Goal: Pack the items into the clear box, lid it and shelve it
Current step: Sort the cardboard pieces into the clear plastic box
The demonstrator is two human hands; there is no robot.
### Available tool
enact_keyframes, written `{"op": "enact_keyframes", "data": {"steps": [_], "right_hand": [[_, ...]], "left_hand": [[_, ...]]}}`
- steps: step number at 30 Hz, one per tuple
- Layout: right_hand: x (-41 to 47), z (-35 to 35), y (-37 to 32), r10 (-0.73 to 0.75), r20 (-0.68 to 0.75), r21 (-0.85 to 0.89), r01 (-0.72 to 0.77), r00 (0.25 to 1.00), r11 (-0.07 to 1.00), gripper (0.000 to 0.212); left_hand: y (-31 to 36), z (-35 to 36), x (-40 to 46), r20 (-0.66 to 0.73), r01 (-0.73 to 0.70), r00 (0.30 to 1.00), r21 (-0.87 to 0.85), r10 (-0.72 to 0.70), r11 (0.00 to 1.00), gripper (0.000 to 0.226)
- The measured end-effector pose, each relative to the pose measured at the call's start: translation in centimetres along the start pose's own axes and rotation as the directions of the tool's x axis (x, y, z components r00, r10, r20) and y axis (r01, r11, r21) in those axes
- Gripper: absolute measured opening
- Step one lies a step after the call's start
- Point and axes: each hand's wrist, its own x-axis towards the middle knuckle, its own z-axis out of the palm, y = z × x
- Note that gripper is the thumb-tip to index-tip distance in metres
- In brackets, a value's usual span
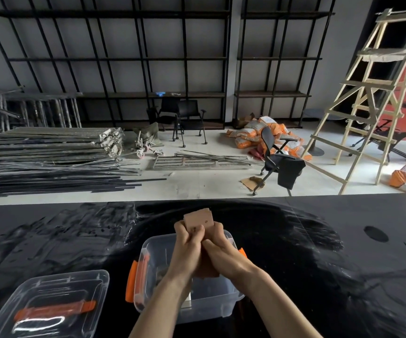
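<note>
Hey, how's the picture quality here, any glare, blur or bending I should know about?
Head view: wide-angle bending curves the shelving and ladder; daylight glares in streaks off the glossy black table; a bright reflection sits on the lid; the hands look slightly soft.

Unfinished storeroom or worksite: bare black shelving point(124, 57), stacked scaffold frames point(53, 142), wooden ladder point(367, 98), cement sacks point(253, 135).

A wooden ladder point(358, 98) stands right of black office chairs point(280, 164).
</note>
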Motion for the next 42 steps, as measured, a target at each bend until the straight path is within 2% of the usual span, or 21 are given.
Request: {"op": "enact_keyframes", "data": {"steps": [3,5,7,9,11,13,16,20,23,25,27,28,30,33,35,37,39,42], "right_hand": [[0.2,0.2,0.9,-0.066,-0.016,0.132,0.068,0.998,0.989,0.035],[0.2,0.5,1.2,-0.092,-0.124,0.251,0.121,0.988,0.961,0.032],[0.3,0.3,1.2,-0.084,-0.241,0.353,0.168,0.967,0.920,0.024],[0.4,-0.3,1.0,-0.085,-0.287,0.416,0.204,0.954,0.886,0.023],[0.3,-0.9,0.6,-0.119,-0.269,0.443,0.232,0.956,0.866,0.024],[0.2,-1.2,0.3,-0.181,-0.225,0.407,0.261,0.957,0.875,0.024],[0.3,-1.0,-0.1,-0.258,-0.185,0.280,0.302,0.948,0.911,0.020],[0.5,-0.7,-0.4,-0.310,-0.130,0.144,0.327,0.942,0.934,0.016],[0.4,-0.7,-0.6,-0.310,-0.114,0.199,0.327,0.944,0.924,0.015],[0.3,-0.4,-1.1,-0.261,-0.168,0.283,0.300,0.951,0.911,0.014],[0.4,0.3,-1.6,-0.169,-0.307,0.311,0.267,0.937,0.912,0.042],[0.5,0.5,-1.9,-0.132,-0.395,0.307,0.266,0.909,0.914,0.053],[0.6,0.8,-2.2,-0.093,-0.533,0.303,0.293,0.841,0.907,0.052],[0.8,0.9,-2.5,-0.066,-0.553,0.309,0.278,0.831,0.910,0.042],[0.6,0.9,-2.7,-0.062,-0.531,0.334,0.276,0.845,0.901,0.044],[0.5,1.0,-2.9,-0.084,-0.486,0.337,0.275,0.870,0.900,0.054],[0.5,1.0,-3.0,-0.126,-0.470,0.266,0.276,0.874,0.924,0.056],[1.4,0.9,-2.9,-0.201,-0.532,0.113,0.304,0.822,0.946,0.048]], "left_hand": [[0.2,0.0,0.2,-0.093,-0.056,0.995,-0.087,0.047,0.995,0.012],[1.3,-0.1,0.3,-0.209,-0.090,0.976,-0.117,0.064,0.989,0.020],[2.1,-0.4,0.0,-0.236,-0.128,0.968,-0.176,0.085,0.976,0.024],[2.5,-1.0,-0.6,-0.215,-0.186,0.964,-0.122,0.157,0.975,0.020],[2.7,-2.1,-0.8,-0.177,-0.240,0.955,0.002,0.237,0.971,0.020],[3.1,-3.0,-0.6,-0.135,-0.261,0.954,0.072,0.269,0.963,0.017],[3.5,-3.3,-0.1,-0.118,-0.291,0.946,0.090,0.301,0.952,0.021],[3.8,-2.5,-0.2,-0.261,-0.401,0.863,0.167,0.432,0.901,0.040],[3.8,-1.8,0.0,-0.349,-0.372,0.847,0.153,0.402,0.916,0.038],[3.7,-1.3,0.1,-0.391,-0.369,0.838,0.108,0.381,0.923,0.040],[3.6,-0.7,-0.1,-0.413,-0.377,0.828,0.091,0.380,0.922,0.031],[3.6,-0.3,-0.2,-0.401,-0.379,0.834,0.079,0.378,0.922,0.025],[3.6,0.1,-0.5,-0.361,-0.358,0.860,0.080,0.361,0.930,0.024],[3.7,0.2,-0.3,-0.345,-0.376,0.867,0.022,0.360,0.926,0.026],[4.4,0.5,-0.5,-0.378,-0.448,0.822,0.031,0.425,0.894,0.017],[5.0,0.7,-0.7,-0.407,-0.502,0.756,0.141,0.512,0.853,0.015],[5.1,0.7,-0.5,-0.427,-0.506,0.723,0.208,0.543,0.837,0.016],[4.7,0.5,0.3,-0.465,-0.453,0.726,0.231,0.506,0.861,0.028]]}}
